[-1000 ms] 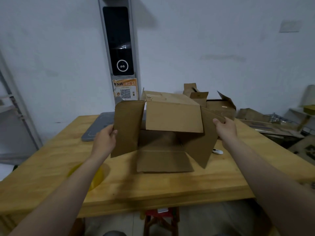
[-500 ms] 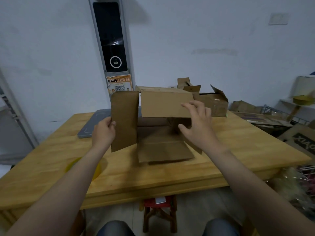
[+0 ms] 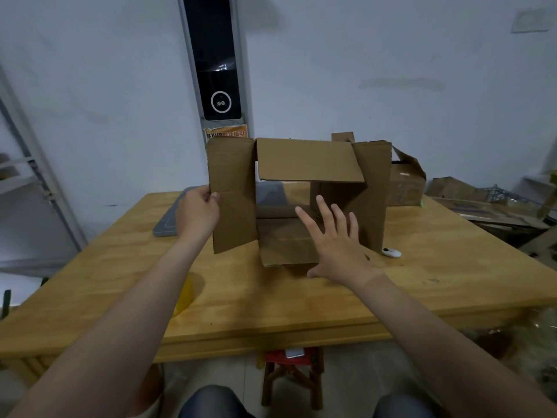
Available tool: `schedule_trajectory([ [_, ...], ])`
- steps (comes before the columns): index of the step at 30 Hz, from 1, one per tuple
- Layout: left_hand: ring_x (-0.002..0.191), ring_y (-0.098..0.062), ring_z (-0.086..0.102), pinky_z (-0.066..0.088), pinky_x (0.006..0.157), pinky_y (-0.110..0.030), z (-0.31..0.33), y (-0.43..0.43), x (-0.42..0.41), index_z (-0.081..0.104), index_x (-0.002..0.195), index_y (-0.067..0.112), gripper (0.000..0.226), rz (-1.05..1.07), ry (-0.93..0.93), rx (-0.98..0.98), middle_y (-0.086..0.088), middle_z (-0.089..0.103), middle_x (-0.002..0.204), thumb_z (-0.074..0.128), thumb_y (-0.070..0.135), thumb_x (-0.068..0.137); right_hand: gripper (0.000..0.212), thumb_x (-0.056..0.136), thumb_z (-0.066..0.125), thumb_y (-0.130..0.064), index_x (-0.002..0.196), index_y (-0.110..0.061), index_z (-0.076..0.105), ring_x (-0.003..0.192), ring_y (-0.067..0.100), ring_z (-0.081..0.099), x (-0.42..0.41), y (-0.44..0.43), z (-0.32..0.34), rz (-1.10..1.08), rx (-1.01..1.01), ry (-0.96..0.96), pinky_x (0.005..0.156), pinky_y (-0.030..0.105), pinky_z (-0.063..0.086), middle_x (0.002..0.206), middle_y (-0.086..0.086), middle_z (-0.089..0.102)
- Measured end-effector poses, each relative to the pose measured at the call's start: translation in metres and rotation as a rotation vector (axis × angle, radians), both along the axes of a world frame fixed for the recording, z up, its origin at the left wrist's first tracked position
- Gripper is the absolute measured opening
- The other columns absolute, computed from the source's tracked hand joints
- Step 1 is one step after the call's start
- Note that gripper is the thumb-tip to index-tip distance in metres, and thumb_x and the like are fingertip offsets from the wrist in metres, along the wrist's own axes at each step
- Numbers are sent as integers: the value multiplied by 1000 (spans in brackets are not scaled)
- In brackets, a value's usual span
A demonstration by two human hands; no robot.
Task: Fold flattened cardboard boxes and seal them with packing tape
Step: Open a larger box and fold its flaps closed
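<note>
On the counter [image 3: 301, 300], the box [image 3: 307, 159] faces the person, flaps open. Left grip [image 3: 196, 212] pinches a side flap [image 3: 232, 191], likely steadying it. Right grip [image 3: 337, 245], fingers spread and empty, hovers over the bottom flap [image 3: 283, 245].

- One view only, from the person's head, facing forward and tilted down across the counter [image 3: 271, 300] toward the wall [image 3: 391, 55].
- Wide-angle and near: both forearms run in from the lower corners, with the left hand [image 3: 197, 211] and right hand [image 3: 340, 251] mid-frame at the cardboard box [image 3: 310, 159].
- The lower edge takes in the person's knees [image 3: 211, 402].
</note>
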State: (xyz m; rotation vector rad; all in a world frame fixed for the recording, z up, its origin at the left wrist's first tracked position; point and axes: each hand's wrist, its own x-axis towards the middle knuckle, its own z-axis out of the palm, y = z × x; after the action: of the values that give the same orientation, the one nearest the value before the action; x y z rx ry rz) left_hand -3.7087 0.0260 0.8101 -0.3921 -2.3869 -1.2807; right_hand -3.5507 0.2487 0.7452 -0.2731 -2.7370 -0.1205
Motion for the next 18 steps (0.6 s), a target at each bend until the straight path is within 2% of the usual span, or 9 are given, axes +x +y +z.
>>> schedule_trajectory([
  [3, 73, -17, 63, 45, 60, -32, 1, 1, 2, 71, 95, 13, 26, 22, 25, -34, -5, 72, 83, 50, 23, 106, 145, 68, 89, -50, 152, -42, -29, 153, 42, -12, -5, 5, 0, -27, -14, 23, 121, 66, 3, 163, 10, -31],
  [5, 74, -17, 63, 44, 60, -31, 1, 0, 4, 71, 95, 12, 26, 21, 40, -31, -5, 72, 84, 50, 23, 106, 142, 68, 88, -50, 154, -42, -24, 153, 42, -9, -7, 8, 5, -42, -10, 60, 121, 66, 5, 165, 11, -28],
  [8, 69, -7, 56, 40, 56, -28, 4, -1, 9, 68, 91, 13, 24, 23, 55, -30, -1, 69, 83, 50, 21, 106, 138, 68, 88, -53, 158, -40, -16, 153, 42, -2, -11, 10, 14, -54, 29, 127, 120, 66, 8, 167, 12, -18],
  [12, 70, -21, 57, 35, 55, -30, 4, -3, 14, 53, 72, 16, 33, 26, 79, -61, -4, 63, 75, 52, 20, 106, 129, 68, 88, -53, 160, -36, -1, 152, 42, 9, -20, 12, 30, -81, 74, 227, 119, 65, 14, 169, 13, -2],
  [15, 78, -14, 52, 40, 62, -32, 4, -3, 16, 64, 90, 14, 21, 29, 75, -54, 0, 62, 85, 52, 21, 106, 123, 71, 87, -50, 160, -36, 4, 151, 41, 14, -30, 13, 40, -87, 78, 259, 118, 65, 17, 168, 11, 4],
  [18, 80, -13, 54, 50, 67, -38, -2, -6, 12, 69, 101, 10, 22, 12, 86, -59, -4, 71, 91, 51, 21, 106, 115, 75, 85, -48, 160, -36, 8, 150, 39, 17, -41, 14, 46, -86, 68, 267, 119, 64, 18, 168, 7, 10],
])
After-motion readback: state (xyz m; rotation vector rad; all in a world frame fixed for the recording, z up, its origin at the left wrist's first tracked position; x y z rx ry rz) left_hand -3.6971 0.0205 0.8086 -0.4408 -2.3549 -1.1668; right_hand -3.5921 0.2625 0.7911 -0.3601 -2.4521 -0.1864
